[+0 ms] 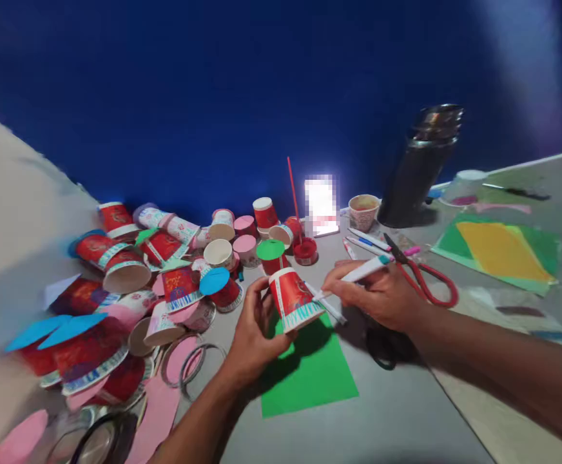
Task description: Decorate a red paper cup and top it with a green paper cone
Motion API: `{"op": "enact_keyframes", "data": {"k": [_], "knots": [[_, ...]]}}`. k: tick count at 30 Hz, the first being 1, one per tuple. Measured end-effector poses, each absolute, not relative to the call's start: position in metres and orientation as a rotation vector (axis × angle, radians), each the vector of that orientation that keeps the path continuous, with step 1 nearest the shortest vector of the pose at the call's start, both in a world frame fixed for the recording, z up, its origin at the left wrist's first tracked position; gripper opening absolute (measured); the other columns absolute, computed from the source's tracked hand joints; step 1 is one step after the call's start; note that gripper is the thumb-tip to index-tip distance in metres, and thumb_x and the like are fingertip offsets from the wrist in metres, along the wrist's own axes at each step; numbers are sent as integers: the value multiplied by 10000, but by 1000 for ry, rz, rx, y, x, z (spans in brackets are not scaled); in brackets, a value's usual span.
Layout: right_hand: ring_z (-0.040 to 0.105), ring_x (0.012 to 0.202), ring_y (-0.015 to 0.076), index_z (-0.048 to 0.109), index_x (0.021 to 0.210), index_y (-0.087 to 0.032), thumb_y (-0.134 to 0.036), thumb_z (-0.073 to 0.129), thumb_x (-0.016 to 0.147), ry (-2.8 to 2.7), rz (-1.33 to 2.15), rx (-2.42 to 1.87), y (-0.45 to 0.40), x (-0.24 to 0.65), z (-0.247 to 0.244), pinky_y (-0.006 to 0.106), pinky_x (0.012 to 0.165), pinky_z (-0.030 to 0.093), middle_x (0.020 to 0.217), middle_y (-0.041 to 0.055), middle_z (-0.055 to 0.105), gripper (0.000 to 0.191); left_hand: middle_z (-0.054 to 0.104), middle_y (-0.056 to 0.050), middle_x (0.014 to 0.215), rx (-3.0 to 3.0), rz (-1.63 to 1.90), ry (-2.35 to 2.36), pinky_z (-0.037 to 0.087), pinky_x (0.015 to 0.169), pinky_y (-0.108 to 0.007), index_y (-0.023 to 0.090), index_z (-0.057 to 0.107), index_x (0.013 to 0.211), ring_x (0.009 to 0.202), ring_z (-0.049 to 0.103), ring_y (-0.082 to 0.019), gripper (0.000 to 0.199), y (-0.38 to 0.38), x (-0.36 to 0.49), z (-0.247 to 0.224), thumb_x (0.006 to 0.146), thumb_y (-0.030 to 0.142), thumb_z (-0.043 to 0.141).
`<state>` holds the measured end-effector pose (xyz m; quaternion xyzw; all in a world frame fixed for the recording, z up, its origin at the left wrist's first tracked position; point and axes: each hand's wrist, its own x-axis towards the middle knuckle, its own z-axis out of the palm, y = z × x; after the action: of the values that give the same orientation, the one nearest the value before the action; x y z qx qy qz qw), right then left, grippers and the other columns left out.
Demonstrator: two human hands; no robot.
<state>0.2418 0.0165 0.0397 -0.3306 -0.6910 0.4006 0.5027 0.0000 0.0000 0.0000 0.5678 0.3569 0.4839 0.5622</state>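
My left hand [256, 328] grips a red paper cup [291, 293], held upside down and tilted, with its rim toward me. Green strokes mark the white band near that rim. In my right hand [382, 293] is a white marker [362, 269] with a teal end pointing away from the cup. Its tip meets or nearly meets the cup's right side; I cannot tell which. Beneath the cup a green paper sheet [317, 380] lies on the table, partly shaded. Another white pen [332, 308] rests just behind the sheet, partly hidden by the cup.
Decorated paper cups [126, 274] crowd the left side, some with blue paper discs [75, 328]. Red-handled scissors [421, 277] lie beyond my right hand. Farther back stand a dark bottle [421, 167], a small red pot [305, 251] holding a stick, and a glowing screen [321, 205]. Coloured sheets [503, 251] lie right.
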Motion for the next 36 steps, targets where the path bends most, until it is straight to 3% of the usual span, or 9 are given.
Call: {"op": "enact_keyframes", "data": {"k": [15, 19, 21, 23, 27, 30, 33, 36], "knots": [[567, 529, 126, 728, 756, -204, -389, 682, 922, -1566, 958, -835, 19, 240, 40, 265, 511, 464, 602, -14, 631, 253, 499, -100, 1560, 1317, 1169, 860, 459, 1171, -465, 310, 491, 1398, 1428, 519, -325, 790, 6, -5, -2, 715, 244, 882], [614, 582, 136, 756, 894, -216, -398, 658, 951, -1475, 910, -829, 24, 242, 37, 277, 582, 512, 628, -18, 661, 215, 507, -74, 1562, 1259, 1190, 900, 423, 1201, -477, 330, 505, 1419, 1446, 494, -320, 834, 4, -5, -1, 686, 264, 897], [681, 700, 164, 760, 1019, -228, -419, 646, 965, -1488, 938, -822, 26, 244, 35, 299, 659, 555, 740, 11, 734, 228, 513, -68, 1562, 1228, 1180, 892, 409, 1211, -493, 341, 492, 1438, 1448, 491, -326, 884, 4, -5, -1, 665, 281, 915], [724, 902, 206, 741, 1165, -245, -429, 694, 936, -1575, 973, -829, 27, 246, 33, 349, 798, 589, 970, 52, 791, 297, 519, -77, 1560, 1202, 1154, 873, 416, 1204, -502, 340, 474, 1453, 1443, 496, -338, 936, 4, -6, 0, 641, 286, 936], [639, 1250, 302, 569, 1454, -291, -479, 907, 709, -1742, 1061, -828, 30, 248, 24, 480, 1059, 523, 1421, 94, 657, 839, 509, -110, 1569, 1163, 1084, 808, 448, 1177, -487, 319, 445, 1464, 1450, 486, -365, 1015, 4, -6, 0, 596, 294, 972], [573, 1348, 344, 496, 1516, -293, -507, 950, 627, -1850, 1061, -847, 32, 248, 17, 526, 1134, 463, 1510, 116, 576, 1021, 507, -106, 1572, 1155, 1032, 758, 466, 1162, -469, 322, 457, 1449, 1448, 491, -365, 984, 3, -4, 0, 610, 258, 968], [552, 1374, 360, 492, 1517, -290, -522, 924, 666, -1952, 945, -890, 33, 250, 15, 546, 1148, 445, 1523, 130, 557, 983, 473, -88, 1602, 1191, 988, 700, 448, 1182, -467, 341, 462, 1452, 1475, 461, -352, 956, 3, -3, 0, 641, 224, 954], [576, 1333, 364, 491, 1513, -286, -486, 916, 689, -2074, 765, -934, 32, 251, 17, 555, 1108, 476, 1478, 142, 585, 949, 347, -64, 1684, 1306, 1006, 660, 363, 1249, -485, 357, 428, 1505, 1558, 322, -343, 1002, 3, -6, 3, 657, 270, 956]]}}
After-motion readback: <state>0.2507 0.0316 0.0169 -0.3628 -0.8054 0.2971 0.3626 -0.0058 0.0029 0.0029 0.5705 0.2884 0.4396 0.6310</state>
